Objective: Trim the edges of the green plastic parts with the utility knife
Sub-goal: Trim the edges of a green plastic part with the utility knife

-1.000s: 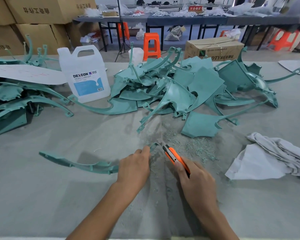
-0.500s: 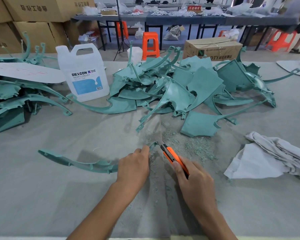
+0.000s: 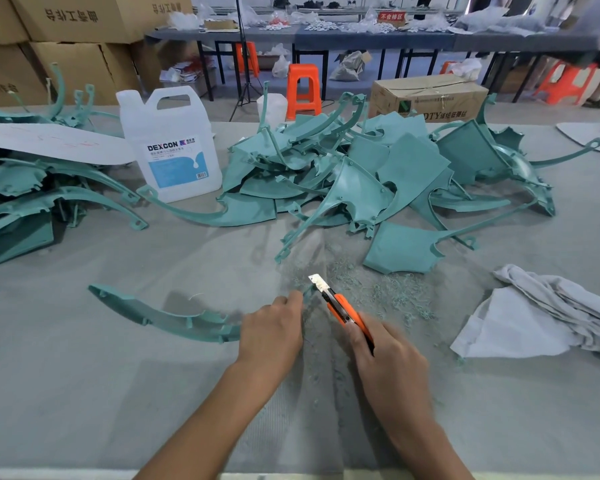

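A long curved green plastic part lies on the grey table, stretching left from my left hand. That hand grips the part's right end, and only its tip shows past my fingers. My right hand grips an orange utility knife. Its bare blade points up and away, just right of the part's tip. A big heap of green plastic parts fills the table's middle back. Another stack sits at the left.
Green shavings litter the table beyond the knife. A white DEXCON jug stands at the back left, grey cloths lie at the right. Cardboard boxes, orange stools and other tables stand beyond the table.
The knife has slid forward past the part's tip, so its silver blade now shows clear of the plastic. My left hand has kept its hold on the part.
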The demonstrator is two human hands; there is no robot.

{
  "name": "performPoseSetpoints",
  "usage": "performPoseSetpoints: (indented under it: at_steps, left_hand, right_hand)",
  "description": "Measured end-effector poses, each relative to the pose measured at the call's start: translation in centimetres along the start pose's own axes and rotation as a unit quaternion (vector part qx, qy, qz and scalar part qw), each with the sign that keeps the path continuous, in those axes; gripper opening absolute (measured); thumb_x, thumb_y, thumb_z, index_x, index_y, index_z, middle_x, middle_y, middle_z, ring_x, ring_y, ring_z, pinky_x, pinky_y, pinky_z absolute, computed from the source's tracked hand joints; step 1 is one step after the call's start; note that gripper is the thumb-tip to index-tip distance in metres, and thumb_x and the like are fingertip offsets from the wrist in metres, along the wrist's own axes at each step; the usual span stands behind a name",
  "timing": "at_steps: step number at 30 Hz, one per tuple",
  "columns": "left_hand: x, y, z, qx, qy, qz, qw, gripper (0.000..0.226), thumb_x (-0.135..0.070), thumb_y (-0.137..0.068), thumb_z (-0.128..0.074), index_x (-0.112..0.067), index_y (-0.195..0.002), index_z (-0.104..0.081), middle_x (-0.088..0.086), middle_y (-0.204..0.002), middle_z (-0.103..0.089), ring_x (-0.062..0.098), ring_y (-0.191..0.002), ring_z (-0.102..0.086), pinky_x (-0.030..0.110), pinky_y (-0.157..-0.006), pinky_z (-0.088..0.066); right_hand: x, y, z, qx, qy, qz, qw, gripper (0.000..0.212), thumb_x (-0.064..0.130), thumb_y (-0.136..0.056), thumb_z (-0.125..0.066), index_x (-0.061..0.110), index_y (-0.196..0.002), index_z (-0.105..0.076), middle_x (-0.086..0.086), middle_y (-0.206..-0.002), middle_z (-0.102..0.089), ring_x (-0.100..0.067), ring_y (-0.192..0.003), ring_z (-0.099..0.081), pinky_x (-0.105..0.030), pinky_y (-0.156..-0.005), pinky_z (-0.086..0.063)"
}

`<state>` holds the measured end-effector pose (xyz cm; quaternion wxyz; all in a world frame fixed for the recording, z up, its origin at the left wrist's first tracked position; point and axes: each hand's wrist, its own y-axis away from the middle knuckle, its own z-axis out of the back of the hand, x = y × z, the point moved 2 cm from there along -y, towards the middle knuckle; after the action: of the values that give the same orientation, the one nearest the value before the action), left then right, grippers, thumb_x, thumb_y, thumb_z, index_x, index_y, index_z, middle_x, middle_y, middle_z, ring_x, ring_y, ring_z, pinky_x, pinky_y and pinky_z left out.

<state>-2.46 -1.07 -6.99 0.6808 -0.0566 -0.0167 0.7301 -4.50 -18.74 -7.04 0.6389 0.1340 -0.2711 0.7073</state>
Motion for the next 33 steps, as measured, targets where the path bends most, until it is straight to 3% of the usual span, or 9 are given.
performPoseSetpoints:
  at_steps: [8, 11, 14, 21, 22, 24, 27, 30, 33]
  left_hand:
    - [1.2, 0.0, 0.8, 0.019, 0.083, 0.008, 0.996, 0.027, -0.037, -0.108, -0.025, -0.022, -0.114, -0.047, 0.000, -0.101, -0.064, 0.028, -0.088, -0.064, 0.037, -0.074, -0.050]
    - [1.3, -0.3, 1.8, 0.027, 0.069, -0.017, 0.997, 0.032, -0.034, -0.108, -0.027, -0.021, -0.129, -0.048, 0.000, -0.123, -0.056, 0.025, -0.112, -0.052, 0.039, -0.093, -0.043]
    - [1.5, 0.3, 2.9, 0.018, 0.010, -0.040, 0.999, 0.050, -0.032, -0.107, -0.029, -0.015, -0.154, -0.024, 0.001, -0.150, -0.034, 0.022, -0.133, -0.034, 0.036, -0.115, -0.025]
    - [4.1, 9.6, 10.1, -0.246, 0.194, -0.152, 0.937, 0.042, -0.041, -0.092, -0.063, -0.022, -0.129, -0.062, -0.005, -0.136, -0.057, 0.015, -0.127, -0.052, 0.035, -0.114, -0.029]
    - [5.9, 10.8, 10.7, -0.232, 0.170, -0.118, 0.951, 0.052, -0.056, -0.086, -0.063, -0.027, -0.129, -0.060, -0.006, -0.138, -0.056, 0.015, -0.128, -0.051, 0.038, -0.114, -0.027]
    - [9.6, 12.2, 11.2, -0.059, 0.095, 0.003, 0.994, 0.093, -0.095, -0.062, -0.048, -0.044, -0.139, -0.044, -0.010, -0.150, -0.044, 0.016, -0.136, -0.043, 0.042, -0.118, -0.020]
    - [13.6, 13.6, 9.6, 0.202, 0.029, 0.161, 0.966, 0.116, -0.111, -0.033, -0.015, -0.065, -0.139, -0.001, -0.022, -0.163, 0.000, 0.010, -0.153, -0.005, 0.039, -0.122, -0.007]
    - [15.6, 14.5, 7.3, 0.189, 0.073, 0.188, 0.961, 0.095, -0.100, -0.058, -0.035, -0.067, -0.140, 0.002, -0.020, -0.164, 0.009, 0.009, -0.153, 0.004, 0.040, -0.123, -0.011]
    - [16.6, 14.8, 5.9, 0.120, 0.115, 0.227, 0.960, 0.105, -0.094, -0.056, -0.047, -0.060, -0.149, -0.011, -0.007, -0.166, -0.017, 0.018, -0.152, -0.018, 0.040, -0.121, -0.023]
  right_hand:
    - [-0.5, -0.2, 0.1, -0.034, -0.062, -0.005, 0.997, 0.034, 0.044, -0.099, -0.054, 0.031, -0.128, -0.068, 0.005, -0.098, -0.072, -0.014, -0.078, -0.059, -0.030, -0.066, -0.041]
    - [-1.0, -0.3, 0.0, -0.057, -0.083, -0.016, 0.995, 0.032, 0.040, -0.099, -0.059, 0.028, -0.126, -0.071, 0.003, -0.103, -0.075, -0.017, -0.084, -0.065, -0.031, -0.069, -0.045]
    - [-1.0, -0.3, 0.0, -0.059, -0.084, -0.010, 0.995, 0.030, 0.038, -0.098, -0.060, 0.027, -0.124, -0.071, 0.002, -0.103, -0.075, -0.020, -0.086, -0.068, -0.034, -0.072, -0.050]
    - [-1.7, -0.4, -0.3, -0.072, -0.141, -0.036, 0.987, 0.028, 0.039, -0.096, -0.063, 0.030, -0.120, -0.074, 0.005, -0.099, -0.076, -0.014, -0.083, -0.065, -0.030, -0.071, -0.047]
    - [-1.7, -0.4, -0.3, -0.072, -0.140, -0.033, 0.987, 0.029, 0.040, -0.096, -0.062, 0.031, -0.120, -0.074, 0.006, -0.099, -0.075, -0.012, -0.083, -0.064, -0.028, -0.070, -0.045]
    - [-1.7, -0.5, -0.3, -0.073, -0.128, -0.025, 0.989, 0.030, 0.042, -0.096, -0.059, 0.032, -0.121, -0.073, 0.009, -0.097, -0.075, -0.007, -0.079, -0.060, -0.024, -0.068, -0.041]
    - [-1.9, -0.5, -0.2, -0.077, -0.131, -0.016, 0.988, 0.033, 0.046, -0.097, -0.055, 0.033, -0.121, -0.072, 0.013, -0.089, -0.071, -0.002, -0.074, -0.056, -0.009, -0.065, -0.037]
    - [-1.9, -0.4, -0.2, -0.078, -0.146, -0.012, 0.986, 0.039, 0.051, -0.095, -0.051, 0.031, -0.120, -0.073, 0.012, -0.088, -0.071, -0.008, -0.073, -0.061, -0.019, -0.063, -0.041]
    - [-1.8, -0.4, -0.2, -0.079, -0.149, -0.011, 0.986, 0.042, 0.052, -0.094, -0.049, 0.028, -0.119, -0.074, 0.010, -0.089, -0.072, -0.009, -0.074, -0.061, -0.022, -0.063, -0.040]
